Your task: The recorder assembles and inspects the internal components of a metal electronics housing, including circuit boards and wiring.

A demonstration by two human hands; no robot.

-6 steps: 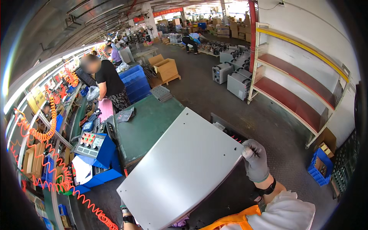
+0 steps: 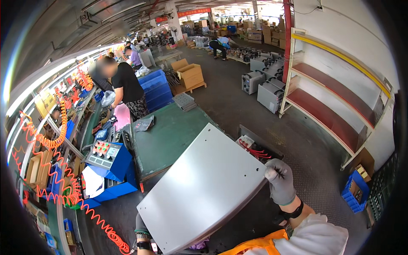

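One grey metal panel point(image 2: 199, 187) lies aslant in front of the person, its far end overlapping the near side of one green counter point(image 2: 170, 140); whether the two touch cannot be told. Two dark holes show near the panel's right corner.

Two gloved hands are at the panel, one at each side. The right hand point(image 2: 280, 182) has its fingers curled tight, grasping the right corner. The left hand point(image 2: 140, 223) is at the lower left corner, mostly hidden beneath the sheet, so how its fingers are set cannot be told. Each wrist wears one black band.

Just beyond the panel's right edge, several red wires point(image 2: 255, 152) show beside one dark metal plate point(image 2: 265, 142). The counter carries one clear plastic bag point(image 2: 144, 123) and one small stack of grey plates point(image 2: 183, 102). To its left stands one blue control box point(image 2: 106, 157) with rows of knobs and buttons.

One co-worker in a black top point(image 2: 129, 83) stands farther off, near one pink cloth point(image 2: 123, 115). Two grey machine cases point(image 2: 269, 97) stand nearest the rack point(image 2: 335, 117), which has two reddish shelves; one blue bin point(image 2: 355, 191) sits on the floor to the right.
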